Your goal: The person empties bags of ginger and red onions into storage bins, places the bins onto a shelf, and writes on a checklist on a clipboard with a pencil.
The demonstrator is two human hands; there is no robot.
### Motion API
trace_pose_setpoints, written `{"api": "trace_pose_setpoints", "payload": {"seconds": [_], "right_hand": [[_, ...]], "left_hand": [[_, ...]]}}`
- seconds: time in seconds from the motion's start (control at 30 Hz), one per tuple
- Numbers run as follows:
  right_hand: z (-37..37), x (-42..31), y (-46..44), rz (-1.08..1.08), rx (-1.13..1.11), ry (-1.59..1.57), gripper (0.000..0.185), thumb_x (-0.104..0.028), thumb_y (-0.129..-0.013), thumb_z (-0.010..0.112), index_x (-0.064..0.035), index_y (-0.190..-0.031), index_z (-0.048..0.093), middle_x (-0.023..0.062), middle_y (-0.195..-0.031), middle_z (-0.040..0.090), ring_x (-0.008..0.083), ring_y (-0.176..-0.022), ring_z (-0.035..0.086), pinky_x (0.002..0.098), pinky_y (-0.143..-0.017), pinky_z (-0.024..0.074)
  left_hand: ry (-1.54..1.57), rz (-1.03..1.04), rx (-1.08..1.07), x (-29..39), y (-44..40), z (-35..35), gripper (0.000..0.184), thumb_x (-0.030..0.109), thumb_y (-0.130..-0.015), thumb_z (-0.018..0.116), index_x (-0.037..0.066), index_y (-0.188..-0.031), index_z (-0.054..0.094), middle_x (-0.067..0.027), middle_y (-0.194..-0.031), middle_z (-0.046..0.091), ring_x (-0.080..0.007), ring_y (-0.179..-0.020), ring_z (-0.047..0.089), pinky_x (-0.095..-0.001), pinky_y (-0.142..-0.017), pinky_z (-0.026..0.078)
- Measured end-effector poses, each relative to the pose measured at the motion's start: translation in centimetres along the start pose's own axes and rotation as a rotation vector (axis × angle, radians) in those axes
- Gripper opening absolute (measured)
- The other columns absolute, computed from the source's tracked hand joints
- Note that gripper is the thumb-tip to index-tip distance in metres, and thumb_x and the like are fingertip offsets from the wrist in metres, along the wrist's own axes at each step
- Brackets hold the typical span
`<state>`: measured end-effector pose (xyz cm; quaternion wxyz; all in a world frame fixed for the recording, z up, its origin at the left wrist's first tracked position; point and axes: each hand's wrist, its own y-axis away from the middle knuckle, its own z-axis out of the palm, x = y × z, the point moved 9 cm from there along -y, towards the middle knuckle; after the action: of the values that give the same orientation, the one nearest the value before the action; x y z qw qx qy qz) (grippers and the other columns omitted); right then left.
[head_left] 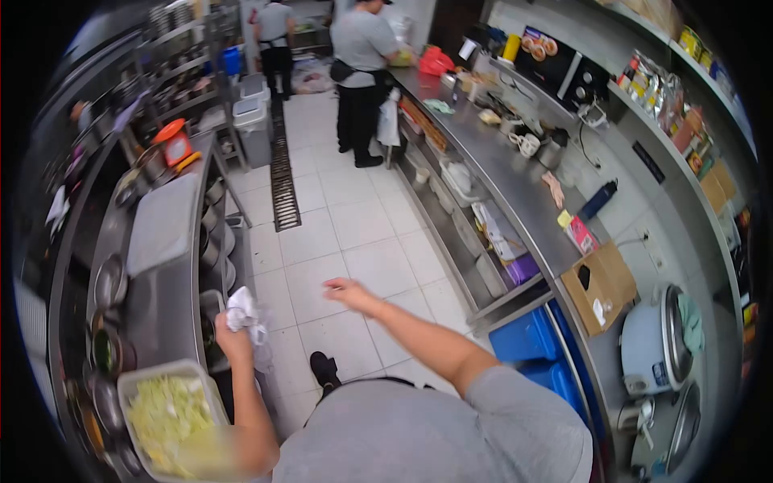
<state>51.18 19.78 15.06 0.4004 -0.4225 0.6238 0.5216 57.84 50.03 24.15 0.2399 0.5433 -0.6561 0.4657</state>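
Observation:
My left hand (233,340) is closed around a crumpled white cloth (244,312) beside the edge of the left steel counter (165,302). Part of the cloth hangs down over the floor. My right hand (350,295) is stretched out over the tiled floor, its fingers apart and nothing in them. Below my left forearm, a pale tub (129,388) of chopped light-green vegetable (169,414) stands on the left counter. A white cutting board (163,221) lies farther along that counter.
Two people (358,48) (274,36) stand toward the back. A floor drain (284,181) runs along the aisle. The right counter (515,193) holds utensils, a cardboard box (600,290) and a large cooker (644,346). An orange scale (173,143) stands at the left.

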Motion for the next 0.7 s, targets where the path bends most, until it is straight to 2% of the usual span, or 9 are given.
{"api": "trace_pose_setpoints", "payload": {"seconds": [0.03,0.1,0.13,0.17,0.2,0.33,0.43,0.6,0.7], "right_hand": [[-4.2,4.2,-2.7,-0.064,0.104,0.089,0.045,-0.032,-0.082,0.063,-0.0076,-0.120,0.056,0.0106,-0.118,0.057,0.0199,-0.102,0.054,0.0304,-0.081,0.0459],[-14.4,15.0,-3.2,-0.019,0.414,0.533,0.043,-0.031,-0.082,0.058,-0.0057,-0.116,0.057,0.0162,-0.116,0.058,0.0296,-0.099,0.058,0.0405,-0.082,0.0476],[-18.5,20.0,0.1,0.289,0.361,0.880,0.039,-0.032,-0.084,0.051,-0.0031,-0.110,0.060,0.0178,-0.113,0.059,0.0318,-0.105,0.056,0.0397,-0.090,0.0446],[-22.4,26.9,3.4,0.641,0.288,1.064,0.038,-0.030,-0.086,0.044,-0.0043,-0.109,0.060,0.0175,-0.114,0.059,0.0325,-0.106,0.056,0.0416,-0.088,0.0453],[-25.6,29.8,10.5,0.835,0.630,0.849,0.035,-0.025,-0.085,0.043,-0.0054,-0.106,0.063,0.0162,-0.113,0.059,0.0305,-0.107,0.056,0.0421,-0.087,0.0460],[-26.8,37.5,23.7,1.254,0.125,1.068,0.032,-0.021,-0.084,0.048,-0.0090,-0.110,0.062,0.0149,-0.118,0.056,0.0274,-0.109,0.055,0.0376,-0.090,0.0445],[-26.1,36.6,26.7,1.435,0.158,0.783,0.028,-0.019,-0.083,0.050,-0.0068,-0.104,0.063,0.0159,-0.110,0.058,0.0272,-0.102,0.057,0.0394,-0.085,0.0452],[-33.1,34.1,7.2,1.304,0.220,0.637,0.021,-0.016,-0.081,0.052,-0.0033,-0.094,0.064,0.0175,-0.096,0.060,0.0269,-0.090,0.059,0.0423,-0.076,0.0463],[-41.1,31.3,-18.2,0.872,0.167,0.874,0.018,-0.014,-0.080,0.054,-0.0011,-0.088,0.064,0.0185,-0.088,0.061,0.0266,-0.083,0.060,0.0441,-0.070,0.0469]], "left_hand": [[-0.012,0.024,0.027,-0.6,-3.2,0.1,0.018,-0.002,-0.074,0.052,-0.002,-0.091,0.059,-0.0129,-0.085,0.059,-0.0262,-0.078,0.058,-0.0319,-0.074,0.046],[0.228,-0.077,0.062,-5.5,-9.7,3.2,0.016,-0.002,-0.077,0.051,-0.003,-0.090,0.059,-0.0090,-0.082,0.060,-0.0209,-0.073,0.057,-0.0305,-0.072,0.046],[0.387,-0.194,0.030,-6.1,-12.5,5.0,0.015,-0.002,-0.078,0.050,-0.004,-0.090,0.059,-0.0081,-0.083,0.060,-0.0194,-0.074,0.057,-0.0297,-0.072,0.046],[0.541,-0.305,0.000,-6.8,-15.7,6.8,0.015,-0.002,-0.078,0.050,-0.004,-0.090,0.059,-0.0072,-0.083,0.060,-0.0179,-0.075,0.057,-0.0290,-0.072,0.046],[0.503,-0.261,-0.005,-7.6,-19.4,8.5,0.017,-0.002,-0.079,0.050,-0.004,-0.093,0.060,-0.0061,-0.086,0.061,-0.0148,-0.077,0.057,-0.0273,-0.072,0.046],[0.602,-0.259,-0.027,-7.2,-31.8,16.5,0.027,-0.005,-0.076,0.047,-0.005,-0.100,0.061,-0.0069,-0.088,0.063,-0.0144,-0.078,0.058,-0.0273,-0.072,0.046],[0.480,-0.192,-0.131,-13.1,-40.6,26.5,0.025,-0.006,-0.076,0.045,-0.003,-0.093,0.064,-0.0047,-0.082,0.062,-0.0130,-0.076,0.057,-0.0266,-0.069,0.045],[0.454,-0.324,-0.194,-10.1,-48.6,36.7,0.023,-0.003,-0.078,0.047,-0.002,-0.093,0.064,-0.0056,-0.082,0.062,-0.0142,-0.072,0.057,-0.0273,-0.064,0.046],[0.658,-0.526,0.040,-12.1,-54.3,39.5,0.021,-0.001,-0.080,0.047,-0.001,-0.093,0.064,-0.0072,-0.082,0.062,-0.0175,-0.073,0.060,-0.0293,-0.067,0.049]]}}
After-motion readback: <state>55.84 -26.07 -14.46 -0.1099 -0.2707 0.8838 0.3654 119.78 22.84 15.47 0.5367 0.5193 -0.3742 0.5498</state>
